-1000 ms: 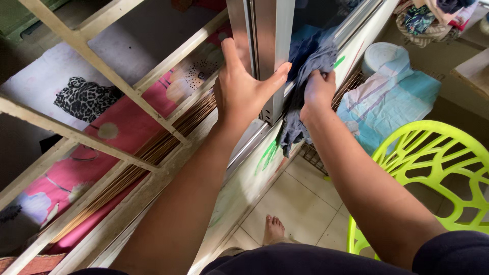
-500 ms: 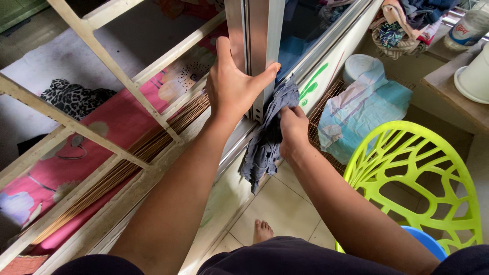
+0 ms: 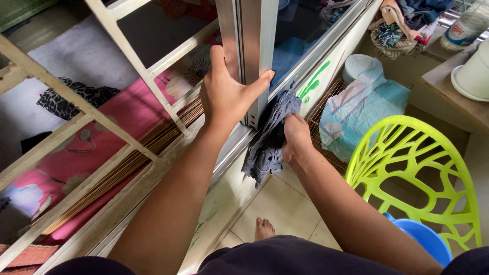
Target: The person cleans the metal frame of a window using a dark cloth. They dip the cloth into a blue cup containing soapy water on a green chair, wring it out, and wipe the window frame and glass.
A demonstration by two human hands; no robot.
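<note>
My left hand (image 3: pixel 226 94) grips the edge of a silver metal sliding window frame (image 3: pixel 252 40), thumb on the right side and fingers on the left. My right hand (image 3: pixel 295 137) is closed on a grey-blue cloth (image 3: pixel 267 137) and presses it against the lower part of the frame beside the glass pane (image 3: pixel 300 35). The cloth hangs down below my hand toward the sill (image 3: pixel 224 168).
A white window grille (image 3: pixel 147 71) stands outside at the left, with pink fabric (image 3: pixel 102 147) below it. A lime-green plastic chair (image 3: pixel 412 173) is at the right, a blue tub (image 3: pixel 423 239) under it. A light-blue cloth (image 3: pixel 361 112) lies on a wire rack. My bare foot (image 3: pixel 264 229) rests on floor tiles.
My right hand has moved down along the window frame with the cloth, from up beside the glass to the lower part near the sill. My left hand has kept its grip on the frame.
</note>
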